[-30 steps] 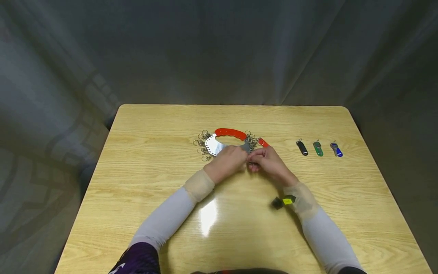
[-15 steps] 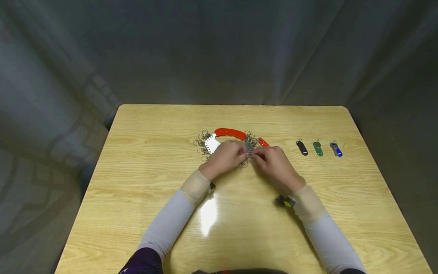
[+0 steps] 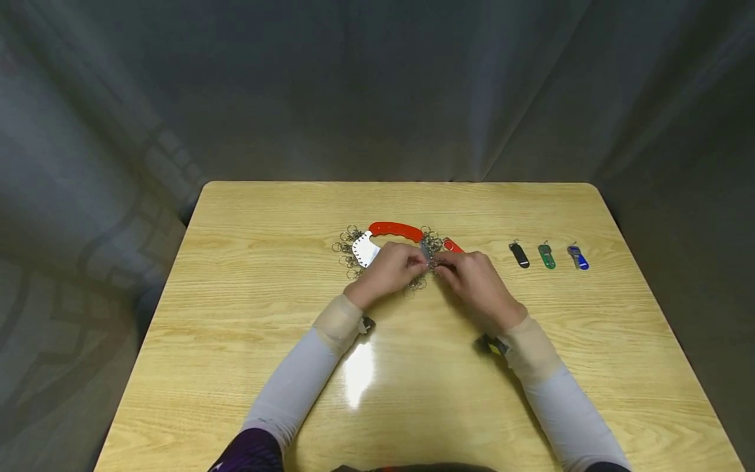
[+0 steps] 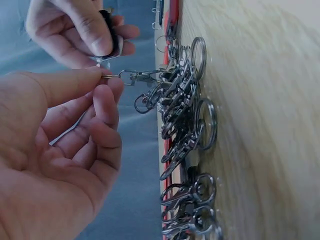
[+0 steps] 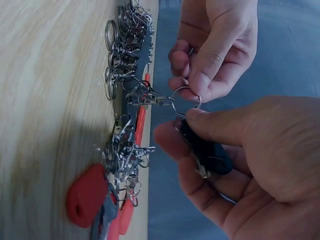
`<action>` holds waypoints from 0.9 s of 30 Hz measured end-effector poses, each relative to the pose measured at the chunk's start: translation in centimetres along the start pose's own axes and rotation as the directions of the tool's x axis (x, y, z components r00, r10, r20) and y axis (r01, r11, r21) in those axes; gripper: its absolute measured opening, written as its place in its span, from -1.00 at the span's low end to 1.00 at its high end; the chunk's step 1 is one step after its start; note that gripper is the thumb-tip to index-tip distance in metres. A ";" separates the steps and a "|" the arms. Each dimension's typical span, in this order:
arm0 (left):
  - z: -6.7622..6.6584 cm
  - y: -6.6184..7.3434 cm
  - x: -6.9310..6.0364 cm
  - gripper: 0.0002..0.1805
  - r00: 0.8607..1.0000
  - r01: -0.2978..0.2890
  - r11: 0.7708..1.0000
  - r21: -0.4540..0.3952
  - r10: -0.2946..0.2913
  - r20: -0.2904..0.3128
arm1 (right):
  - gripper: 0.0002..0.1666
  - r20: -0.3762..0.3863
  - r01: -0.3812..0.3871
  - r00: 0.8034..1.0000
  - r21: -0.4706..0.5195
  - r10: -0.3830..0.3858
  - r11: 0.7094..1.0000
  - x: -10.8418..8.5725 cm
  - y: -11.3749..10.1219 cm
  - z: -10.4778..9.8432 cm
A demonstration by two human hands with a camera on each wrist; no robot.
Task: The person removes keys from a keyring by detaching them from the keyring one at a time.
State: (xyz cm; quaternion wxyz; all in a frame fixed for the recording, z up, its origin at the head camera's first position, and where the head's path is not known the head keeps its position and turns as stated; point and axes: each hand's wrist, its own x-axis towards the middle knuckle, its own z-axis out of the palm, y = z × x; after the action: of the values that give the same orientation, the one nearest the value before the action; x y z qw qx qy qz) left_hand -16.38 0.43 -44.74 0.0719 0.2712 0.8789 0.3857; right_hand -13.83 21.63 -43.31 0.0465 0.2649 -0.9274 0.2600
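My left hand pinches a thin split ring between thumb and forefinger. That ring hangs from a metal swivel clasp, one of a crowded row along the curved metal plate with a red handle. Close by on the right, my right hand grips a black key tag with a small metal key under it. The tag's upper end is at the split ring; whether it is threaded on, I cannot tell. A red key tag lies beside the plate's right side.
On the wooden table, to the right, a black key tag, a green key tag and a blue key tag lie in a row. Grey curtains hang behind the table.
Over the last second both hands have turned and risen slightly, and clasps below the left hand have come into view. During the last half second the hands have barely moved.
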 end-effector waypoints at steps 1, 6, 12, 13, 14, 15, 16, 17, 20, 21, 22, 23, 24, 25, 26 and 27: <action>0.0 0.0 0.0 -0.92 1.000 0.000 1.000 -0.013 0.000 0.001 | -0.75 0.004 -0.003 1.000 0.010 0.003 1.000 0.0 0.1 0.1; 0.0 -0.5 -0.2 -0.92 1.000 -0.004 0.997 -0.078 0.004 -0.002 | -0.76 0.015 0.004 1.000 0.076 -0.005 0.997 0.1 0.8 0.7; -0.1 -1.1 -0.3 -0.92 1.000 0.008 0.988 -0.155 -0.008 0.005 | -0.75 0.020 0.010 1.000 0.105 -0.012 0.994 0.2 1.4 1.4; -0.1 -1.1 -0.3 -0.92 1.000 0.011 0.986 -0.167 -0.010 0.008 | -0.75 0.024 0.008 1.000 0.102 -0.010 0.995 0.2 1.5 1.5; -0.1 -1.2 -0.3 -0.92 1.000 0.015 0.984 -0.175 -0.013 0.011 | -0.76 0.026 0.006 1.000 0.099 -0.008 0.995 0.2 1.5 1.5; -0.2 -1.2 -0.3 -0.92 1.000 0.020 0.983 -0.183 -0.017 0.015 | -0.76 0.026 0.003 1.000 0.092 -0.005 0.996 0.2 1.5 1.5; -0.2 -1.2 -0.2 -0.92 1.000 0.025 0.982 -0.185 -0.022 0.017 | -0.76 0.025 0.001 1.000 0.082 -0.003 0.997 0.3 1.5 1.5; -0.2 -1.2 -0.2 -0.92 0.999 0.032 0.982 -0.188 -0.028 0.023 | -0.76 0.021 0.001 1.000 0.071 -0.003 0.997 0.3 1.4 1.4; -0.2 -1.1 -0.2 -0.89 0.998 0.054 0.980 -0.191 -0.046 0.050 | -0.75 0.001 0.007 1.000 0.031 -0.007 0.999 0.3 1.1 1.2; -0.2 -1.1 -0.2 -0.88 0.997 0.059 0.980 -0.189 -0.049 0.058 | -0.75 -0.009 0.013 1.000 0.016 -0.013 1.000 0.2 1.1 1.2; -0.2 -1.0 -0.1 -0.86 0.997 0.062 0.980 -0.187 -0.050 0.065 | -0.75 -0.019 0.021 1.000 0.007 -0.020 1.000 0.1 1.0 1.2; -0.1 -1.0 -0.1 -0.85 0.996 0.060 0.981 -0.184 -0.048 0.069 | -0.75 -0.029 0.031 0.999 0.002 -0.031 1.000 0.1 0.9 1.2; -0.1 -1.0 -0.1 -0.84 0.997 0.057 0.982 -0.177 -0.045 0.067 | -0.76 -0.039 0.043 0.998 -0.004 -0.043 0.999 0.0 0.8 1.1; 0.0 -1.0 0.0 -0.83 0.997 0.054 0.983 -0.173 -0.044 0.062 | -0.77 -0.047 0.058 0.997 -0.007 -0.058 0.998 -0.1 0.6 1.1; 0.0 -1.0 0.0 -0.84 0.998 0.050 0.985 -0.168 -0.041 0.054 | -0.79 -0.053 0.073 0.996 -0.006 -0.073 0.997 -0.1 0.5 1.1; 0.0 -1.0 0.0 -0.84 0.998 0.047 0.986 -0.162 -0.040 0.046 | -0.80 -0.056 0.085 0.995 -0.006 -0.085 0.996 -0.2 0.3 1.1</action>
State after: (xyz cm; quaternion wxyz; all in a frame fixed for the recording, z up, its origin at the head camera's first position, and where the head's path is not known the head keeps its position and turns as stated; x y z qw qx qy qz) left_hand -16.82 -0.10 -45.48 0.1212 0.2532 0.8484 0.4489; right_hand -13.76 21.37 -44.41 0.0842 0.2968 -0.9140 0.2636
